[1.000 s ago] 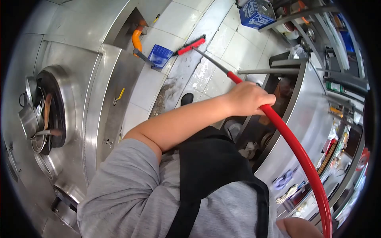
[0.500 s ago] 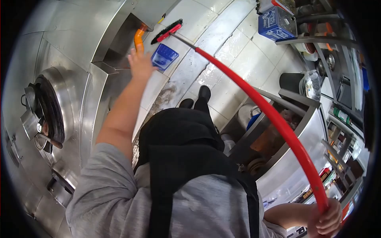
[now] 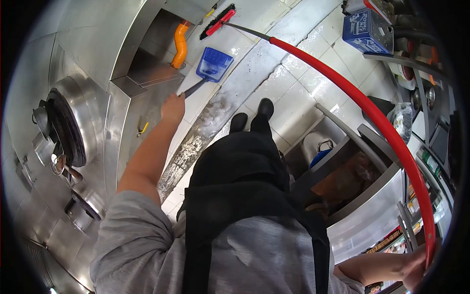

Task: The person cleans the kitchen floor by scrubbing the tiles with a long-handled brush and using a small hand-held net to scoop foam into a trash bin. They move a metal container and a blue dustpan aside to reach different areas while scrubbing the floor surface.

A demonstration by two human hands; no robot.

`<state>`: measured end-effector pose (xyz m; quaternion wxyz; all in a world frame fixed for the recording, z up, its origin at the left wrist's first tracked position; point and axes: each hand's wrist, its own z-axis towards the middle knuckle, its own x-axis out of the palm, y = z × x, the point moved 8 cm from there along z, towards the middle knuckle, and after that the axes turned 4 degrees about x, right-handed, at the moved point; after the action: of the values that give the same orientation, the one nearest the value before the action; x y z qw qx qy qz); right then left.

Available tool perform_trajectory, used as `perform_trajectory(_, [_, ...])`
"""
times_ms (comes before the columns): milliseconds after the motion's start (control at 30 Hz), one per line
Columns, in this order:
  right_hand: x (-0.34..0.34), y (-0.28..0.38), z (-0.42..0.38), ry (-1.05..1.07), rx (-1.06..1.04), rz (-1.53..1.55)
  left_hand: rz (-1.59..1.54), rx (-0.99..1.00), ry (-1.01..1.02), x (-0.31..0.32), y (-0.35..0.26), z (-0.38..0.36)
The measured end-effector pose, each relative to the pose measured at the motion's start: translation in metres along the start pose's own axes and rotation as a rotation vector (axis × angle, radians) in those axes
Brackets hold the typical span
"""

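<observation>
My left hand [image 3: 174,107] is closed around the dark handle of a blue dustpan [image 3: 214,63], which is over the floor tiles beside the steel counter. At the lower right, my right hand [image 3: 416,268] grips the upper part of a long red pole. That pole belongs to a broom [image 3: 342,83], whose red head with black bristles [image 3: 218,22] rests on the floor beyond the dustpan. Part of my right hand fades into the dark edge of the view.
Along the left runs a steel counter [image 3: 113,115] with a wok [image 3: 66,125]. An orange pipe [image 3: 180,46] bends down beneath it. To the right stand a steel shelf unit [image 3: 362,215] and a blue tin [image 3: 364,32]. Wet white tiles [image 3: 289,93] cover the floor.
My left hand was spread near the dustpan and is now wrapped around its handle. The broom and my right hand have shifted right in view.
</observation>
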<state>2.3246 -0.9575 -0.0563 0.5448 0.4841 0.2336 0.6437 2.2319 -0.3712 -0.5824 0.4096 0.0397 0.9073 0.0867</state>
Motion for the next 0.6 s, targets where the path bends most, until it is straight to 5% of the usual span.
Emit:
perform_trajectory(33, [-0.060,0.044,0.000,-0.562,-0.243,-0.232,0.003,0.000,0.003,0.009,0.002,-0.011])
perform_trajectory(67, [-0.075,0.047,0.000,-0.565,-0.241,-0.233,-0.027,-0.024,0.013,0.023,0.009,-0.021])
perform_trajectory(133, [-0.080,0.007,0.006,-0.232,0.183,0.101,-0.054,-0.045,0.027,0.043,0.019,-0.040])
perform_trajectory(267, [-0.095,-0.024,-0.007,-0.242,0.323,0.135,-0.049,-0.130,0.142,0.081,0.039,-0.075])
perform_trajectory(400, [-0.113,-0.024,-0.021,-0.241,0.350,0.158,-0.056,-0.269,0.224,0.124,0.068,-0.100])
perform_trajectory(533, [-0.170,0.010,-0.034,-0.474,0.290,-0.024,-0.111,-0.421,0.296,0.167,0.095,-0.117])
perform_trajectory(600, [-0.191,0.018,-0.038,-0.356,0.325,-0.024,-0.172,-0.495,0.269,0.191,0.107,-0.119])
